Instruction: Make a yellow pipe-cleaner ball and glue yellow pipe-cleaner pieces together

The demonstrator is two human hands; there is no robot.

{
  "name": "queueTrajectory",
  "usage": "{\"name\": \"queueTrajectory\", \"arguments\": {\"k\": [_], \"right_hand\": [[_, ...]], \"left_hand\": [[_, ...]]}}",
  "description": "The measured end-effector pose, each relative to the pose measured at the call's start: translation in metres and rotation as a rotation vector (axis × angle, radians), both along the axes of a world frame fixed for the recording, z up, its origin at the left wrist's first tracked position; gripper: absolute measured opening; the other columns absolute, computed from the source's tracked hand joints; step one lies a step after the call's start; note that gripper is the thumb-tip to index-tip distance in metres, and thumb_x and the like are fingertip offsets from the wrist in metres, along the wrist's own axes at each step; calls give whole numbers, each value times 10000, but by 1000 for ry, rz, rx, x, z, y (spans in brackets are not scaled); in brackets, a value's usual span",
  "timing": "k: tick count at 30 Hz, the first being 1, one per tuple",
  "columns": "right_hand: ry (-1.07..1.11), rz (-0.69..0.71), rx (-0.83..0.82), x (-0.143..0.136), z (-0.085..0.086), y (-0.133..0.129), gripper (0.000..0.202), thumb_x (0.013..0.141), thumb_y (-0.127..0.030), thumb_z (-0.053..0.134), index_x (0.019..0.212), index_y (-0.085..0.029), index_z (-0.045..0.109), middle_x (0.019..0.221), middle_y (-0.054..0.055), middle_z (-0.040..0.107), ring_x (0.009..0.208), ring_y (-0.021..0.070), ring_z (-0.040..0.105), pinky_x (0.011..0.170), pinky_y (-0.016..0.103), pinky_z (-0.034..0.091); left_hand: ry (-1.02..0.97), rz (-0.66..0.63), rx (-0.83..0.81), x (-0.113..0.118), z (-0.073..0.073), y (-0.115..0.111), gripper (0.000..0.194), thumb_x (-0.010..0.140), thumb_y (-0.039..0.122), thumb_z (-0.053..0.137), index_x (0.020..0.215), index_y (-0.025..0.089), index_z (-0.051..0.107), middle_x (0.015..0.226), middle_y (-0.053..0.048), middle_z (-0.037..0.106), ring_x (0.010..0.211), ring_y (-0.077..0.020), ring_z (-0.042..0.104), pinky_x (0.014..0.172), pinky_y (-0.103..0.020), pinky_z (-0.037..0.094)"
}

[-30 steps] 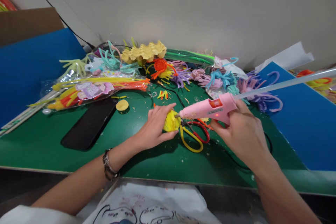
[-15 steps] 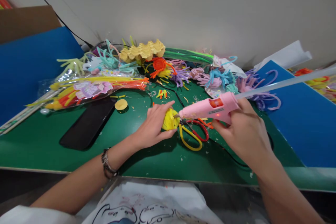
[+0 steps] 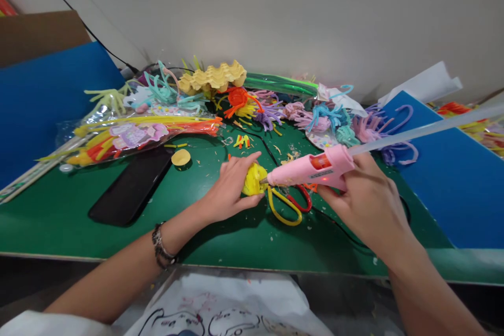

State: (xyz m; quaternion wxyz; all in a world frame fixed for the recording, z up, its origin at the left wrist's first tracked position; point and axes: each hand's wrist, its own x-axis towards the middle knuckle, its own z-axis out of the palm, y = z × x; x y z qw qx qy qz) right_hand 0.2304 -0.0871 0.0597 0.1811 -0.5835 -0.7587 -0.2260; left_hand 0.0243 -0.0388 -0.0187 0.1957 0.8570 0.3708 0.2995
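My left hand [image 3: 231,185] grips a small yellow fuzzy piece [image 3: 253,178], which looks wound from pipe cleaner, with fingers and thumb around its left side. In my right hand [image 3: 374,205] is a pink hot glue gun [image 3: 311,169], a long clear glue stick [image 3: 425,128] standing out of its back. The gun's metal nozzle meets the face of the yellow piece, and a small red light glows on its body. Beneath the gun lie scissors [image 3: 284,216] with one yellow and one red handle loop; the gun hides their blades.
A black phone [image 3: 129,189] and a small tan cardboard disc [image 3: 181,157] lie on the left. Behind are bagged pipe cleaners [image 3: 145,136], an egg carton piece [image 3: 214,76] and colourful pipe-cleaner bundles [image 3: 326,118]. Blue panels [image 3: 433,178] flank the green table [image 3: 189,252]. A black cord [image 3: 346,235] runs under the gun.
The glue gun has dipped slightly, and its nozzle has shifted lower on the yellow piece. My left hand holds nearly the same position.
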Motion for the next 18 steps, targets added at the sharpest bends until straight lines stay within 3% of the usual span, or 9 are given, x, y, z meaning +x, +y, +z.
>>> {"name": "queueTrajectory", "arguments": {"k": [5, 10, 15, 18], "right_hand": [[168, -105, 29, 16, -2, 3, 243, 702, -419, 518, 748, -184, 558, 772, 71, 555, 626, 186, 553, 493, 266, 433], [282, -329, 99, 73, -27, 12, 436, 680, -564, 444, 743, -144, 541, 659, 82, 511, 634, 236, 522, 568, 369, 442], [298, -485, 18, 120, -67, 13, 386, 704, -472, 420, 760, -114, 556, 602, 49, 433, 606, 226, 493, 579, 375, 437], [303, -448, -56, 130, -83, 11, 292, 725, -392, 410, 745, -137, 551, 628, 55, 458, 606, 213, 498, 557, 345, 430]], "left_hand": [[-15, -19, -39, 0, 0, 0, 622, 768, 276, 486, 1299, 179, 177, 1151, -105, 495, 993, -239, 428, 861, -385, 302], [-69, -74, -88, 1, -1, 1, 574, 752, 281, 552, 1226, 196, 239, 1168, -90, 513, 1083, -230, 425, 910, -384, 283], [-46, -69, -111, 1, -3, 2, 489, 738, 338, 582, 1149, 206, 352, 1178, -93, 502, 1066, -230, 460, 900, -387, 313], [-50, -73, -92, 1, -4, 2, 506, 740, 354, 583, 1162, 214, 341, 1195, -98, 497, 1096, -236, 449, 911, -399, 307]]}}
